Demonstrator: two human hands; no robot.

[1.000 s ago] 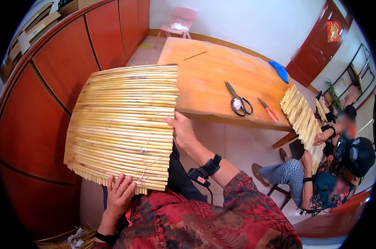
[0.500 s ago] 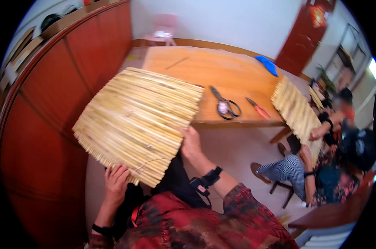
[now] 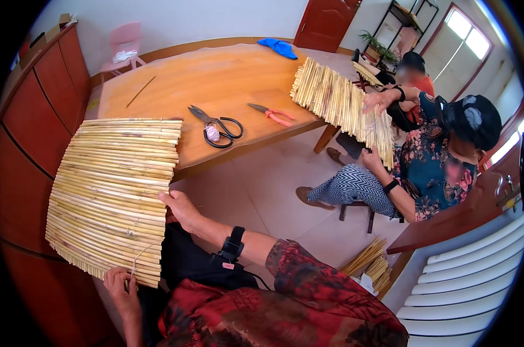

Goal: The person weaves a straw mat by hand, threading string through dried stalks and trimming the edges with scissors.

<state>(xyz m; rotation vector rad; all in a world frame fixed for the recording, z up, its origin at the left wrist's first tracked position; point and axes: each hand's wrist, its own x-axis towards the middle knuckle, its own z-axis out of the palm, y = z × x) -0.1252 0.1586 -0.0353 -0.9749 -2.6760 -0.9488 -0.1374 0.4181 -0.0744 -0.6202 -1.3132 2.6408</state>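
Note:
A mat of pale yellow reed-like stalks (image 3: 114, 191), laid side by side and bound with string, leans from my lap against the table's near left edge. My left hand (image 3: 122, 289) grips its near edge, with the fingers curled round the end stalks. Close to those fingers a loose string end (image 3: 137, 260) trails over the stalks. My right hand (image 3: 182, 211) is closed on the mat's right edge, its thumb on top and its other fingers hidden beneath. On the table, past the mat, lie black-handled scissors (image 3: 216, 125), a pinkish ball of string (image 3: 212, 133) and red-handled pliers (image 3: 272, 114).
The wooden table (image 3: 233, 75) also bears a thin stick (image 3: 140, 91) and a blue cloth (image 3: 278, 47). At right, a seated co-worker holds another stalk mat (image 3: 343, 104). Stalk bundles (image 3: 369, 263) lie near a white slatted surface (image 3: 470, 277). Red cabinets (image 3: 36, 144) line the left.
My view has swung to the right, so the mat and table appear farther left. Both hands keep their hold on the mat. The co-worker and the stalk bundles show more fully.

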